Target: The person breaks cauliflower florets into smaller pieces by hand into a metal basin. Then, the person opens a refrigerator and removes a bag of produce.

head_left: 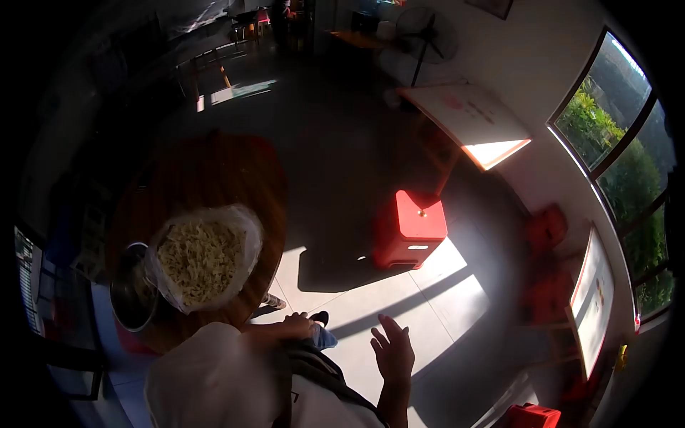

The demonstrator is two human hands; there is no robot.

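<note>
My left hand (297, 325) is in front of my body with its fingers curled in. Whether anything is inside them I cannot make out. To its right my right hand (394, 351) is raised over the sunlit floor, fingers apart, holding nothing. On the round wooden table (228, 160), beyond my left arm, sits a clear plastic bag (251, 227) opened wide. Pale, strip-like food pieces (200, 260) fill it. Beside the bag, on its left, stands a metal bowl (128, 314) in shadow; its contents are too dark to tell. Neither hand touches the bag or bowl.
A red plastic stool (421, 214) with a small object on top stands ahead on the floor. Folding tables (471, 118) line the right wall, near red chairs (546, 228) and a window (614, 128). Another red stool (534, 416) is at the lower right. A standing fan (427, 36) is farther back.
</note>
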